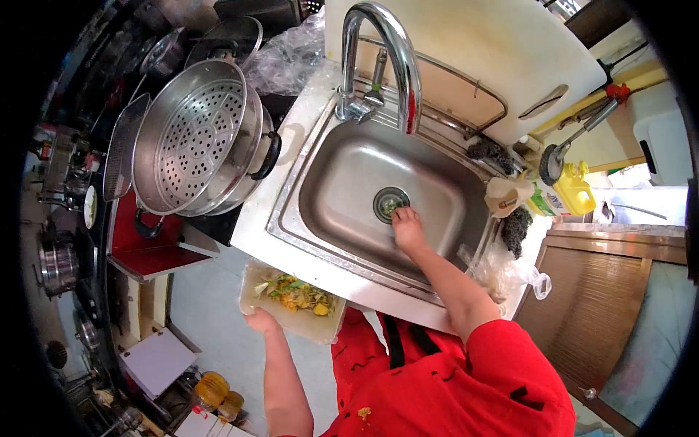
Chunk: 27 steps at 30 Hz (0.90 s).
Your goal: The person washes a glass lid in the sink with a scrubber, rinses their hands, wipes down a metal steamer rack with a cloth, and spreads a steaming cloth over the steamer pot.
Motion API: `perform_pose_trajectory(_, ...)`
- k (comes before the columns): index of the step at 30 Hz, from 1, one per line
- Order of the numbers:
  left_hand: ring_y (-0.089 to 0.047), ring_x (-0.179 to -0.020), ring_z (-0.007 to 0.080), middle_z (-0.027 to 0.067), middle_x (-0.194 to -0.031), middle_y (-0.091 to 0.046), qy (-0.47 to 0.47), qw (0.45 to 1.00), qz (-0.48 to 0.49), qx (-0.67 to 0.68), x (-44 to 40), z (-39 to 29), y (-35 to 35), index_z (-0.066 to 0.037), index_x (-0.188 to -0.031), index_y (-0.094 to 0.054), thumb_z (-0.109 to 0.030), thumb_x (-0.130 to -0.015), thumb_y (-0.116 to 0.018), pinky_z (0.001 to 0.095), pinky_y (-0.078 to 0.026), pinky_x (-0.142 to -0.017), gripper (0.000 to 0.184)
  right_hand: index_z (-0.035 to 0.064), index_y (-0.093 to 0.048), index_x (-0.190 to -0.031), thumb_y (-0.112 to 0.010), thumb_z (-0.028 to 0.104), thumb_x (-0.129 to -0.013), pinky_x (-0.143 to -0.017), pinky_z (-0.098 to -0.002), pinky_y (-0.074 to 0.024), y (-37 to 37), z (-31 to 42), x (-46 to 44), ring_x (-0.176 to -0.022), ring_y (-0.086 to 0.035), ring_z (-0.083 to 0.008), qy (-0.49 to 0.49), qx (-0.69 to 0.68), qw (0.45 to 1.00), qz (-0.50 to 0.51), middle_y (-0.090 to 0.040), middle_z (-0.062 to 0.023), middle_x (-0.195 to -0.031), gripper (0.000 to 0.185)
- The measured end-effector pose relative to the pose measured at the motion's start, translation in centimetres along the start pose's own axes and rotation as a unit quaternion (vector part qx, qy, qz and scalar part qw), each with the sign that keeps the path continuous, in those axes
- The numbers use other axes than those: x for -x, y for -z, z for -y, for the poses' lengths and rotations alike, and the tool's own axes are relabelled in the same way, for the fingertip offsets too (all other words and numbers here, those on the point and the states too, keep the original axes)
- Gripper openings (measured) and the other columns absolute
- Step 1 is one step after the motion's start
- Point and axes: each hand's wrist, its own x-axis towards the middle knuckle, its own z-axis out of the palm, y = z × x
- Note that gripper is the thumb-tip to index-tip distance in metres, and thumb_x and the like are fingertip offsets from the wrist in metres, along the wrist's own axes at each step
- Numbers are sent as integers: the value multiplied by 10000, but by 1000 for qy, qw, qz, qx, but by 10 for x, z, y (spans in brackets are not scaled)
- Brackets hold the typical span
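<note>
My left hand [262, 320] is closed on the near left rim of a whitish plastic bin [329, 331]. Yellow and green food scraps [298, 296] lie in that bin, which is held below the front edge of the counter. Inside the steel sink [342, 178], my right hand [408, 227] reaches down to the drain strainer [381, 199]. Its fingers are bent together at the strainer's right edge, and their tips are partly hidden. Small greenish bits show in the strainer. Above the basin curves a chrome faucet [389, 33].
Left of the sink, a perforated steamer pot [200, 135] stands on the stove. A clear plastic bag [291, 58] lies behind it. To the right are a yellow bottle [575, 191], dark scouring pads [516, 231] and another plastic bag [504, 271]. Oil bottles [212, 391] stand low at left.
</note>
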Motion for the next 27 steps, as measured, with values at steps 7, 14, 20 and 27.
perform_pose_trajectory(7, -600, -859, 338, 221, -964, -606, -8, 999, -9, -43, 1, 2, 1, 62, -1028, -546, -23, -756, -512, 396, -468, -719, 287, 72, -636, -832, -474, 146, -747, -857, -374, -375, 11, 12, -23, -942, -537, -230, 40, 121, 976, 175, -608, -92, -918, 198)
perform_pose_trajectory(14, -595, -875, 343, 236, -987, -593, 25, 999, 18, 17, 12, -20, 5, 79, -1024, -537, 13, -732, -523, 389, -470, -742, 300, 82, -620, -778, -500, 129, -704, -800, -385, -412, 15, 6, -21, -893, -561, -221, 55, 98, 990, 88, -609, -77, -832, 148)
perform_pose_trajectory(20, -597, -845, 339, 223, -936, -607, -22, 998, 0, -52, -15, 40, -4, 58, -990, -547, -38, -752, -538, 387, -466, -720, 257, 73, -606, -761, -516, 120, -680, -756, -394, -434, 1, -16, -21, -851, -563, -246, 92, 144, 984, 41, -604, -90, -851, 130)
perform_pose_trajectory(27, -591, -836, 347, 215, -906, -604, -7, 1000, 4, -18, 3, 4, -1, 39, -978, -531, -46, -760, -510, 391, -457, -729, 234, 62, -563, -729, -536, 68, -663, -597, -374, -464, 129, 41, -24, -761, -545, -260, 177, 77, 977, -96, -582, -85, -796, 71)
